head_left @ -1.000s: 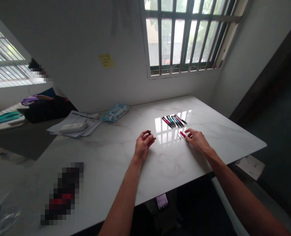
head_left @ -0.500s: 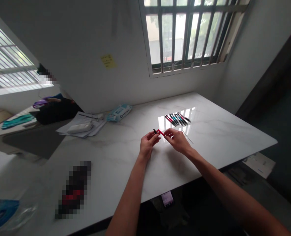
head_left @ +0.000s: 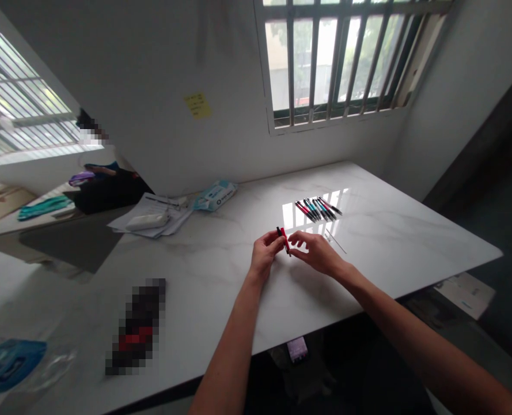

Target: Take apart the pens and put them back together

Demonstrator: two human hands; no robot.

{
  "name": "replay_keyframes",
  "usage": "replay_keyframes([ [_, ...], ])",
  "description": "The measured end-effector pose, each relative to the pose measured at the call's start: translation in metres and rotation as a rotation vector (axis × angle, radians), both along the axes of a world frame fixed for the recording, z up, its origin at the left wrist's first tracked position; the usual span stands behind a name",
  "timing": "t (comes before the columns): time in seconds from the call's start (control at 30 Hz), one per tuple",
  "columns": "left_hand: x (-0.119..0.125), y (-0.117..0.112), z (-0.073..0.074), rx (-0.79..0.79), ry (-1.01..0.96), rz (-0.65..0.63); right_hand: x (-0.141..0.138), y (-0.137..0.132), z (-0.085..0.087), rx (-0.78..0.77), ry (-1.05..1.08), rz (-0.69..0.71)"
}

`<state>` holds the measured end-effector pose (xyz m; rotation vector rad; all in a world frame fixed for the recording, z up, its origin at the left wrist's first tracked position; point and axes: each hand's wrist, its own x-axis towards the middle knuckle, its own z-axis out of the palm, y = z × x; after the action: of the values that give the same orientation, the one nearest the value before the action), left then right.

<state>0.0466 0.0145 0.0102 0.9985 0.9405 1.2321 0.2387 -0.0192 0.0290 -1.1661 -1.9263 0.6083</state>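
Note:
My left hand (head_left: 264, 256) is closed on the parts of a pen, a red barrel (head_left: 284, 234) and a black piece (head_left: 279, 231) side by side. They stand tilted, with a thin tip pointing down toward the right. Just right of them is my right hand (head_left: 320, 252), its fingers apart and its thumb close to the pen's lower end; whether it touches is unclear. Behind that hand a thin pen refill (head_left: 337, 242) lies on the table, with tiny pale pieces beside it. Farther back, several red, teal and black pens (head_left: 318, 210) lie in a row.
The white marbled table (head_left: 204, 288) bears a wet-wipe pack (head_left: 216, 196) and papers (head_left: 150, 216) near the wall. A blurred-out dark object (head_left: 139, 323) lies at front left, near a clear and blue plastic package (head_left: 14, 363). A phone (head_left: 298, 349) shows below the table's edge.
The red barrel has swung from slanting between both hands to lying alongside the black piece in my left hand. My right hand's fingers have come off it and spread.

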Motion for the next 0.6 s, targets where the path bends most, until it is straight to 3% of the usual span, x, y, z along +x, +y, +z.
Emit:
replay_keyframes([
  [0.13,-0.001,-0.001,0.003,-0.008,0.037,0.032,0.048,0.005,-0.008,0.122,-0.140,-0.185],
  [0.3,0.000,0.000,0.003,-0.029,0.035,0.024,0.096,0.008,-0.031,0.150,-0.234,-0.441],
  [0.43,0.000,0.000,0.002,-0.020,0.030,0.023,0.100,0.005,-0.046,0.105,-0.252,-0.454],
  [0.6,-0.003,0.001,0.000,-0.016,0.033,0.036,0.098,0.006,-0.047,0.035,-0.200,-0.455],
])
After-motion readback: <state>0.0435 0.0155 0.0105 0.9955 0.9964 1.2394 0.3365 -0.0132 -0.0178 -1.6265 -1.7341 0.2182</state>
